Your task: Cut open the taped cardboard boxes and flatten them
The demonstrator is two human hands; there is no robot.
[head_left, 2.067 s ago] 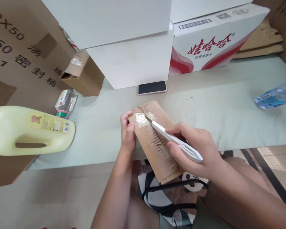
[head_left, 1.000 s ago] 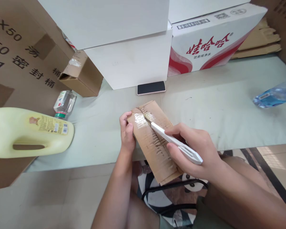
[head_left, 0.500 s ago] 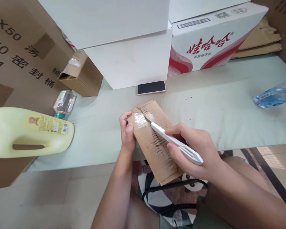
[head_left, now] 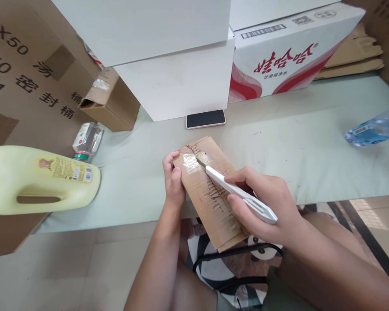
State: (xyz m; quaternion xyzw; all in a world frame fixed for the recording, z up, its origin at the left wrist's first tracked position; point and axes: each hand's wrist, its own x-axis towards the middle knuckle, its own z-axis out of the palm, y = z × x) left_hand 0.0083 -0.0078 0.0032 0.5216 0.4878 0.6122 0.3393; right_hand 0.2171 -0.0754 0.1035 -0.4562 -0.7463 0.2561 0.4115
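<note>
A small brown cardboard box (head_left: 199,190) lies tilted at the table's front edge, its near end reaching over my lap. Clear tape (head_left: 191,163) crosses the seam near its far end. My left hand (head_left: 174,179) grips the far left corner, thumb on top and the other fingers partly hidden at the side. Between the thumb and fingers of my right hand (head_left: 262,203) is a white utility knife (head_left: 236,190). Its blade tip touches the seam at the tape. Several dark cut or scratch marks run along the seam below.
A phone (head_left: 205,119) lies before the white boxes (head_left: 178,80). Left are a yellow jug (head_left: 42,179), a clear bottle (head_left: 88,140) with a green cap and an open carton (head_left: 116,101). A blue-labelled bottle (head_left: 372,129) lies at the right, a red-and-white carton (head_left: 278,65) behind.
Almost nothing differs. The knife's rear end and my right hand have shifted very slightly, while the blade tip stays at the tape and my left hand keeps its hold.
</note>
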